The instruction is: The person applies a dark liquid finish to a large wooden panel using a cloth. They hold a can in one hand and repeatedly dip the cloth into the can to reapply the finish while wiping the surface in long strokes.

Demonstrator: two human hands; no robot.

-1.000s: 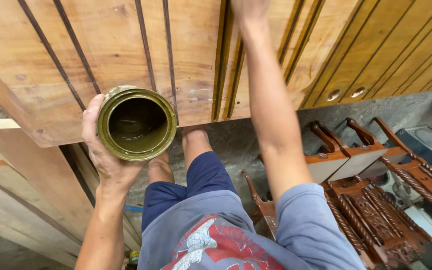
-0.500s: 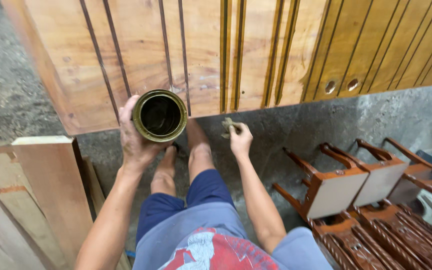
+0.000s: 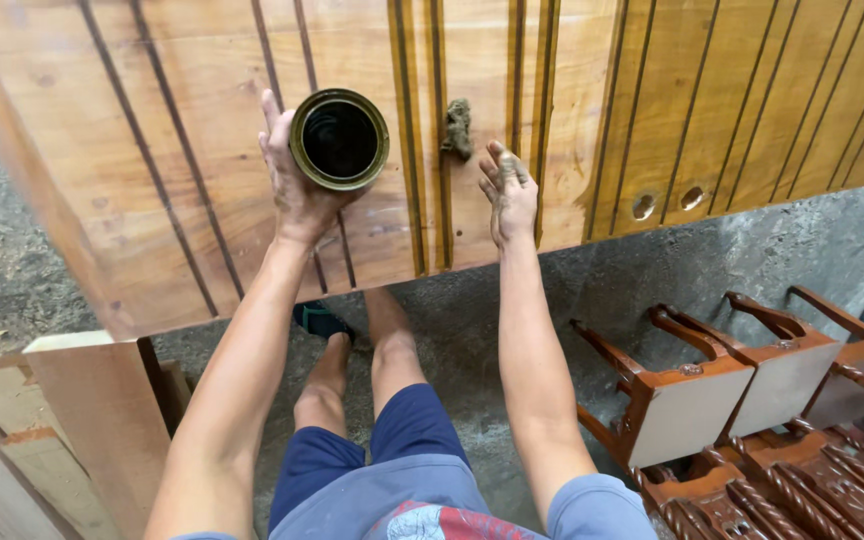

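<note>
Fingers [image 3: 282, 150] of left hand [image 3: 297, 195] wrapping open tin [image 3: 339, 139], rag [image 3: 457, 128] above right hand [image 3: 509, 195]

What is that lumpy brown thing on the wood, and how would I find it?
Find the big grooved wooden panel across the top. Between the round tin in the left hand and the right hand's fingertips, a small crumpled wad lies on the wood. It is the only soft, dull brown lump there.

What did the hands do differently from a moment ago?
The right hand came down from high on the wooden panel, then let go of the small dark wad, which now sits on the panel just above its fingers. The left hand kept holding the open tin can.
</note>
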